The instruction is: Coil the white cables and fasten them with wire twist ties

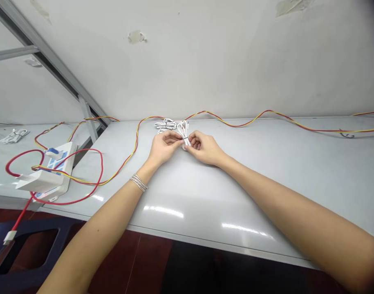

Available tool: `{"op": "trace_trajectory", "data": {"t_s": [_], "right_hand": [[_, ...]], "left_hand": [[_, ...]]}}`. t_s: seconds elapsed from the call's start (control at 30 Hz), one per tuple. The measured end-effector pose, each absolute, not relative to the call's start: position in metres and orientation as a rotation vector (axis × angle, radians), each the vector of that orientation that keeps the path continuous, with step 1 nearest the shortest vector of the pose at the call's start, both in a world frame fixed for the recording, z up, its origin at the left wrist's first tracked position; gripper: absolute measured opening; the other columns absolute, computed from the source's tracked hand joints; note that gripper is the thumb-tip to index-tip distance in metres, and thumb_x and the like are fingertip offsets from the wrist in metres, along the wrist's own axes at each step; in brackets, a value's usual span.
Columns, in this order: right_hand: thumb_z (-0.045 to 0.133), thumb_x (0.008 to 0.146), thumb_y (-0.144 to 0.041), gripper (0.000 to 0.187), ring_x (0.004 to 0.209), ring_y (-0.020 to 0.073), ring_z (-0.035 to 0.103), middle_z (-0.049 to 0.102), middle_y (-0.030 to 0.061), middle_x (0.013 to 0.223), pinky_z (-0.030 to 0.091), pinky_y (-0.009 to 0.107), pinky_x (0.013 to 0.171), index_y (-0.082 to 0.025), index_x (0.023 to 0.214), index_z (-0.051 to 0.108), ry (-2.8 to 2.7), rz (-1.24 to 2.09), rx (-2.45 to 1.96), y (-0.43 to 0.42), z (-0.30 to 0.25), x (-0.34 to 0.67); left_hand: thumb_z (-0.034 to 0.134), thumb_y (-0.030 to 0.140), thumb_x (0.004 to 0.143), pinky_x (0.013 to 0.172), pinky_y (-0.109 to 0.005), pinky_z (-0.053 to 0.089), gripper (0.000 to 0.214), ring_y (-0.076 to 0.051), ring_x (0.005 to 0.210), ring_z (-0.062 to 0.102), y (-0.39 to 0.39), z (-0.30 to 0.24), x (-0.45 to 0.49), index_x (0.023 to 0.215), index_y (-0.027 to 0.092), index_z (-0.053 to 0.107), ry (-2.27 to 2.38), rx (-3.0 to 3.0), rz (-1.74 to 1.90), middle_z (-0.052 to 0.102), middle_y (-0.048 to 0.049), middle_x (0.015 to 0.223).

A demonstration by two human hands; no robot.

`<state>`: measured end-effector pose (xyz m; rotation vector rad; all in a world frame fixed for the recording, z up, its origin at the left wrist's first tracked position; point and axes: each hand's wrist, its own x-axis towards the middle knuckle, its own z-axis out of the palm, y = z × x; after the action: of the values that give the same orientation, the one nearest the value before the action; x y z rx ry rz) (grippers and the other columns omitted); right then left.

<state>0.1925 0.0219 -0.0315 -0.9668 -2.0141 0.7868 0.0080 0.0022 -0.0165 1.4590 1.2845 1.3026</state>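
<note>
A coiled white cable [183, 130] lies at the far middle of the grey table [266, 179], and both my hands meet on it. My left hand [162, 148], with a silver bracelet on its wrist, pinches the bundle from the left with curled fingers. My right hand [205, 148] is closed on the same bundle from the right, around a thin dark tie at its middle. More white cable coils [165, 123] lie just behind my hands, next to the wall.
A red and yellow wire pair [236, 122] runs along the wall and loops left to a white power block [47, 175] with a red cable [91, 179]. Another white cable bundle [13, 136] lies on the left table. A dark stool [27, 253] stands below.
</note>
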Motion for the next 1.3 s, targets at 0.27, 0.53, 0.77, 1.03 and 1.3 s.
{"op": "trace_trajectory", "data": {"t_s": [0.27,0.53,0.77,1.03,1.3], "right_hand": [[0.062,0.083,-0.03,0.015,0.07,0.0154,0.057,0.063,0.0009,0.078,0.045,0.028,0.064,-0.021,0.092,0.053,-2.043,0.805,-0.983,0.021,-0.031,0.193],[0.055,0.082,-0.019,0.01,0.071,0.0159,0.052,0.057,0.0028,0.084,0.043,0.03,0.068,-0.02,0.089,0.049,-2.063,0.647,-0.88,0.025,-0.031,0.194],[0.06,0.077,-0.022,0.014,0.069,0.0138,0.057,0.058,0.0061,0.101,0.047,0.031,0.067,-0.019,0.09,0.055,-1.853,0.656,-1.039,0.026,-0.031,0.194],[0.066,0.08,-0.043,0.028,0.058,0.0129,0.055,0.062,-0.001,0.068,0.043,0.027,0.057,-0.019,0.092,0.058,-1.719,0.971,-1.049,0.027,-0.028,0.19],[0.075,0.071,-0.061,0.065,0.072,0.0161,0.06,0.068,0.0052,0.095,0.05,0.034,0.069,-0.02,0.119,0.061,-1.872,0.951,-1.089,0.019,-0.019,0.193]], "left_hand": [[0.077,0.033,0.072,0.08,-0.033,0.056,0.024,-0.019,0.081,0.07,0.003,-0.018,0.006,0.086,0.014,0.073,1.439,1.582,1.287,0.076,-0.0088,0.09],[0.076,0.041,0.074,0.074,-0.031,0.053,0.027,-0.019,0.075,0.066,0.003,-0.017,0.006,0.08,0.015,0.077,1.321,1.634,1.248,0.076,-0.0066,0.081],[0.077,0.041,0.074,0.071,-0.029,0.051,0.026,-0.017,0.072,0.065,-0.002,-0.014,0.008,0.08,0.015,0.078,1.226,1.636,1.166,0.076,-0.0072,0.082],[0.078,0.04,0.073,0.074,-0.032,0.055,0.026,-0.019,0.077,0.068,-0.001,-0.015,0.007,0.081,0.015,0.077,1.206,1.596,1.223,0.076,-0.0083,0.085],[0.078,0.03,0.074,0.068,-0.03,0.053,0.015,-0.017,0.072,0.067,-0.009,-0.006,0.013,0.077,0.015,0.078,1.235,1.687,1.462,0.075,-0.0073,0.08]]}}
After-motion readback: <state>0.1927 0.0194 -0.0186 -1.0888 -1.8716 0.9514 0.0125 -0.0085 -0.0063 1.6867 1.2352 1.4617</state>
